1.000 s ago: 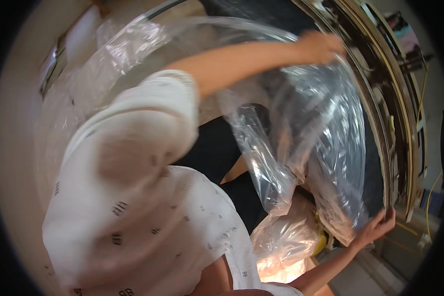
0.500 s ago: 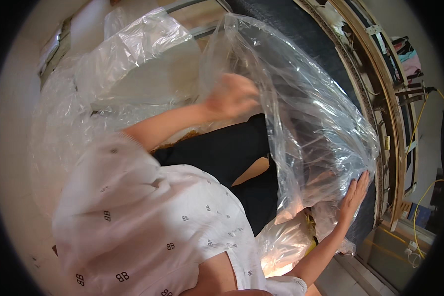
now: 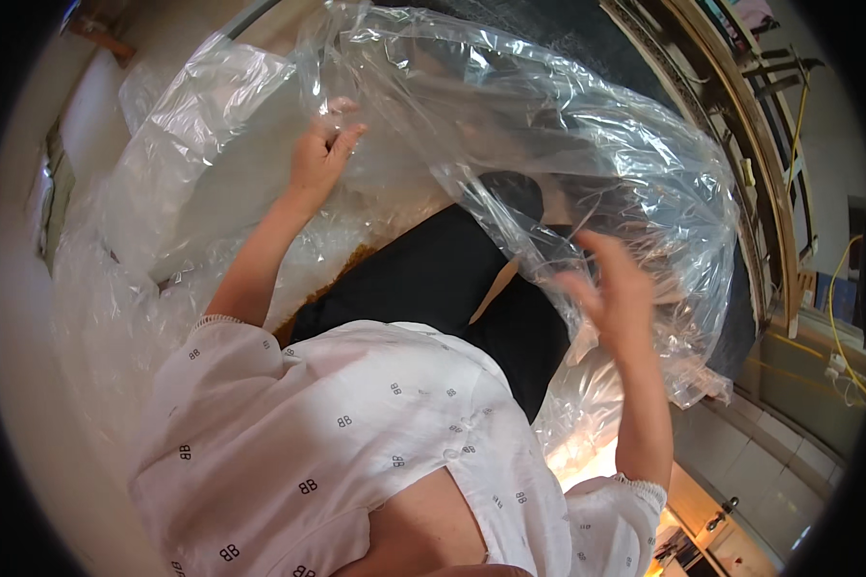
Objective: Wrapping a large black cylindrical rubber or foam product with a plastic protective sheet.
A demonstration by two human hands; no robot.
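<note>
A large clear plastic sheet (image 3: 548, 106) spreads in crinkled folds before me, over part of my lap and the dark surface beyond. My left hand (image 3: 319, 163) is raised at the sheet's left edge. Its fingers are bent around the film, partly seen through it, with the thumb standing up. My right hand (image 3: 618, 293) is blurred by motion over the sheet's near right part, thumb and fingers apart; whether it touches the film is unclear. Beneath the sheet's near edge are my black-clad legs (image 3: 404, 288).
More clear plastic film (image 3: 212, 106) lies heaped at the left. A dark padded surface (image 3: 548, 38) runs along the far side, beside a long wooden frame (image 3: 741, 125). A yellow cable (image 3: 830, 317) hangs at the right. Tiles (image 3: 751, 462) show at the lower right.
My left hand has moved left, and the sheet's upper left corner has shifted left too. My right hand has left the sheet's right edge and come inward.
</note>
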